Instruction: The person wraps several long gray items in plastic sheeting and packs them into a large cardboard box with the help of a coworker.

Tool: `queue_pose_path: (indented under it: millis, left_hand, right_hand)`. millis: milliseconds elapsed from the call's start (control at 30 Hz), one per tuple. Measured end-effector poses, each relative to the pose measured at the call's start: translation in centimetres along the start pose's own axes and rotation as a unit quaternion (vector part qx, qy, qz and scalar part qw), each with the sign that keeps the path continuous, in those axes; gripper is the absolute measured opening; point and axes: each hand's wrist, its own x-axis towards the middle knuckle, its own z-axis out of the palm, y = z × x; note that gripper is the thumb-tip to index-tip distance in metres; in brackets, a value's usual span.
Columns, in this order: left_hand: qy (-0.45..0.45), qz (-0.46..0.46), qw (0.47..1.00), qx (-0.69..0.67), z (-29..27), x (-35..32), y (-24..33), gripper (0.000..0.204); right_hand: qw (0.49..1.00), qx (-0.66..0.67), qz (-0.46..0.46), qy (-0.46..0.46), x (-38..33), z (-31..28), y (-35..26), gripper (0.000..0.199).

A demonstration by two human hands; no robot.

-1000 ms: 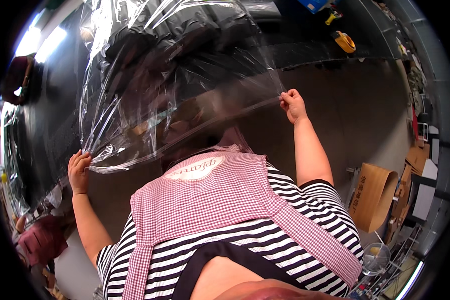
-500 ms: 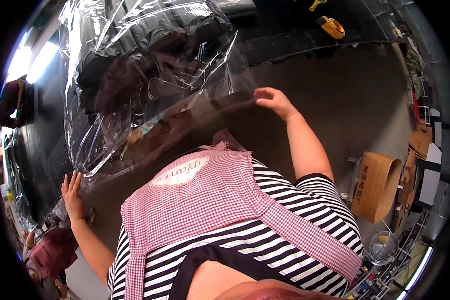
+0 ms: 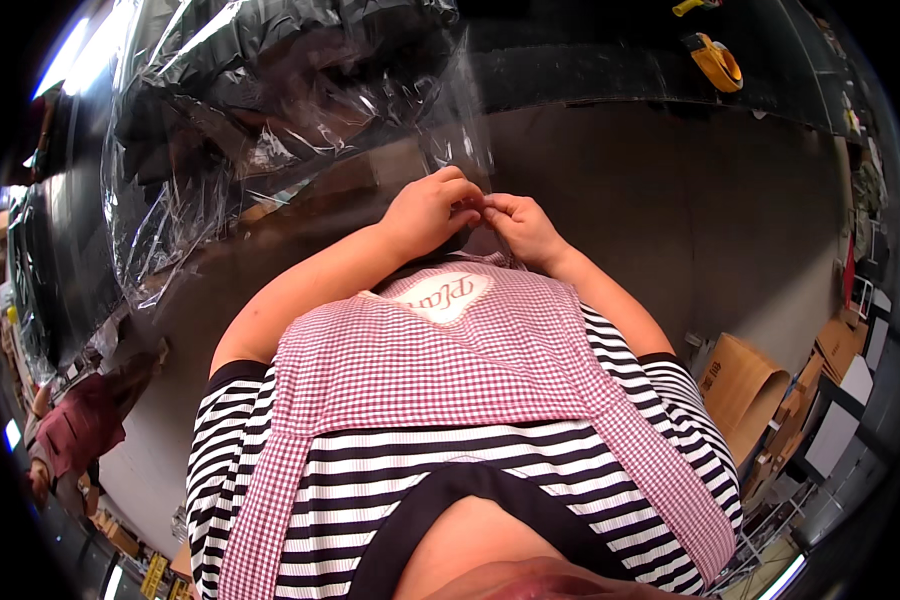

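Observation:
A large clear plastic bag point(image 3: 140, 230) lies on the black table point(image 3: 590, 70), around a bulky pile of black folded goods point(image 3: 220, 60). Its loose mouth hangs over the table's near edge toward me. My left hand point(image 3: 430, 212) reaches across to the bag's right corner, its fingers closed in a pinch on the film. Right beside it, fingertips almost touching, my right hand point(image 3: 523, 228) is closed on the same corner. The thin film between the fingers is hard to make out.
A yellow tape roll point(image 3: 718, 65) lies at the back right of the table, near a small yellow-handled tool point(image 3: 692, 6). An open cardboard box point(image 3: 740, 395) stands on the floor at right. At far left another person in a dark red garment point(image 3: 82, 425) is nearby.
My left hand has left the bag's left corner and crossed to the right corner. My right hand has come down and inward to meet it, and the bag's mouth now hangs slacker.

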Motion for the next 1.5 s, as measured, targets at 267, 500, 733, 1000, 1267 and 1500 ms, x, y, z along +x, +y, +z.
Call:
queue_pose_path:
  millis: [267,500,733,1000,1267,1500]
  left_hand:
    - [0.015,-0.113,0.992,-0.06,2.5,1.7,-0.7,0.014]
    - [0.031,-0.053,0.997,-0.037,2.7,1.4,-0.5,0.012]
    - [0.057,-0.039,0.997,0.023,3.7,0.1,-0.4,0.008]
    - [0.225,0.06,0.943,0.237,-7.3,-13.2,-0.8,0.025]
    - [0.322,-0.288,0.622,0.654,-25.0,-41.3,-5.8,0.034]
    - [0.136,-0.154,0.679,0.705,-28.7,-39.4,-11.6,0.042]
  right_hand:
    - [0.962,-0.249,-0.115,-0.016,0.3,-1.7,-0.8,0.017]
    - [0.994,-0.082,-0.045,-0.054,0.8,-2.2,0.4,0.018]
    - [0.989,-0.07,-0.021,-0.126,0.8,-3.8,0.7,0.027]
    - [0.789,-0.374,-0.457,0.171,1.8,-5.0,-1.0,0.049]
    - [0.659,-0.482,-0.576,0.047,5.2,-3.3,-1.8,0.027]
    - [0.602,-0.57,-0.558,-0.034,5.4,-2.3,-4.9,0.015]
